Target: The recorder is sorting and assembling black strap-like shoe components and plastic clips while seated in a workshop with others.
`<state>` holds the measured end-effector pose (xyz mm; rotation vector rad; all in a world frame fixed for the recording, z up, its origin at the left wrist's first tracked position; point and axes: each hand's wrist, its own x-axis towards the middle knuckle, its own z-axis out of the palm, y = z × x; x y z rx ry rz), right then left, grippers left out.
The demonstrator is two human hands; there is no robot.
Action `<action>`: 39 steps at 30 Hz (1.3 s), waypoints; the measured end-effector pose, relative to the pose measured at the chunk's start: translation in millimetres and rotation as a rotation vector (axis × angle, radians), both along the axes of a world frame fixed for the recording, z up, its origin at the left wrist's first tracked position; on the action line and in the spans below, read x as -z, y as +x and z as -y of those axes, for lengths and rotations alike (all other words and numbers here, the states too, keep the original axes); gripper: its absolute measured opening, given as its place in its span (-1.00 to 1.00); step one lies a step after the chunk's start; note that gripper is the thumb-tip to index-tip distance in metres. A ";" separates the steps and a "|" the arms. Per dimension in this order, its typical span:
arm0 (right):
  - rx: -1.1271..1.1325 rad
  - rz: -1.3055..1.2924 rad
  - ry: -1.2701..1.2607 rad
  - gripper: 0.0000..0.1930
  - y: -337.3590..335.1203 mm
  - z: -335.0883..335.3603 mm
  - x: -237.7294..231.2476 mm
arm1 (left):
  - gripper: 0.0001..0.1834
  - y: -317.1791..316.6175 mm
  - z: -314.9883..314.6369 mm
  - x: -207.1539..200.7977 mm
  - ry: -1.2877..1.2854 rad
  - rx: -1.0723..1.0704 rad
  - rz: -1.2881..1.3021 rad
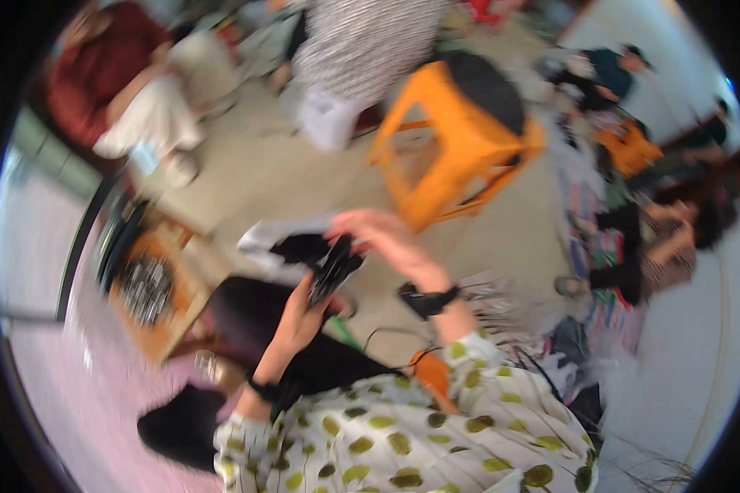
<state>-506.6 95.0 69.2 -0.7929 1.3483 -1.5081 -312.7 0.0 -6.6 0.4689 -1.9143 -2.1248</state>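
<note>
Left hand (301, 319) wrapped round a black object (330, 278), held off the counter's (166, 335) right edge. Right hand (386, 240) loosely open, just beside it; contact too blurred to tell. Metal pieces (145, 290) heaped toward counter's left edge. Handling apparently under way; finished and remaining shares unclear.

The wooden surface (166, 335) at the left carries a heap of small grey pieces (145, 289). On the beige floor (279, 185) stands an orange stool (448, 160); a striped sheet (610, 324) lies rightward, blurred.
</note>
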 end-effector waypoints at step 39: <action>-0.189 -1.436 -0.370 -0.72 89.6 15.5 -15.2 | -0.83 69.5 -11.9 -50.5 0.983 -0.209 -0.054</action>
